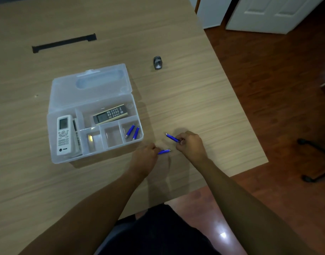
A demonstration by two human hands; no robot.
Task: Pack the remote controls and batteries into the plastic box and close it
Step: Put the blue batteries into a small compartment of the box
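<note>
A clear plastic box (pixel 53 155) lies open on the wooden table, its lid (pixel 90 87) folded back. A white remote (pixel 64 134) lies in the left compartment, with another remote partly hidden beside it. A dark remote (pixel 111 114) rests in the long back compartment. Two blue batteries (pixel 132 131) lie in the front right compartment. My left hand (pixel 146 156) pinches one blue battery (pixel 164 151) just right of the box. My right hand (pixel 190 143) pinches another blue battery (pixel 172 138) a little farther right.
A small grey cylindrical object (pixel 158 62) stands on the table beyond the box. A black strip (pixel 64 42) lies at the far left. The table edge (pixel 239 107) runs along the right, with brown floor and white doors beyond.
</note>
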